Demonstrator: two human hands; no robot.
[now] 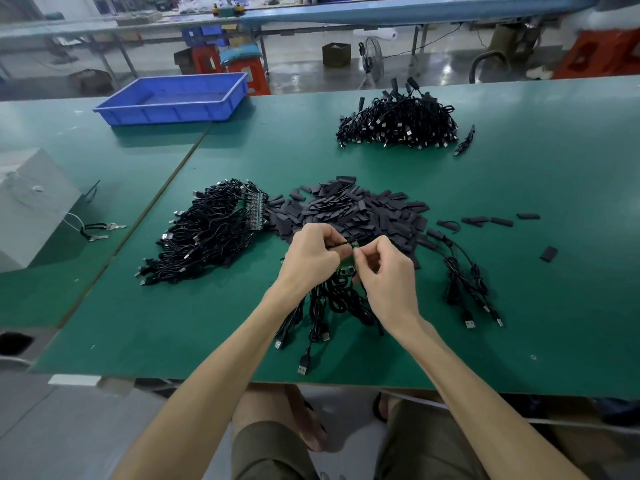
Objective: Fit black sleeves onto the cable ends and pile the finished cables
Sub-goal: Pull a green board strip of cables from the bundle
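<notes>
Two hands close together over the middle of the green table (519, 341). Left hand (313, 258) curled round a cable end (347, 244), gripping with thumb on top to hold it steady. Right hand (386, 271) pinching at the same end between thumb and forefinger, remaining fingers tucked in. Presence of a sleeve between those fingertips: impossible to tell, too small and hidden. Work raised off the surface and drawn near the body, presumably for a clear look at a fiddly fit. Judged step: getting a sleeve onto this end.

Beneath the palms, toward six o'clock, a bundle of cables (332, 299) spreading over the table, USB plugs fanned toward the near edge. Probably the batch in hand.

Just beyond the knuckles at twelve o'clock, the heap of black sleeves (356, 213), within short reach for picking one at a time. At ten o'clock, a large pile of cables (204, 240), bare green-tipped ends lined up in a row on its twelve o'clock side; seemingly the stock awaiting sleeves. At four o'clock, a few cables (450, 296) lying apart, dark sleeves apparently on their far ends. Far off at one o'clock, well apart from the unsleeved stock to avoid mixing, the finished pile (398, 123). At eleven o'clock by the far edge, a blue tray (169, 110); at nine o'clock, a white box (31, 202).
</notes>
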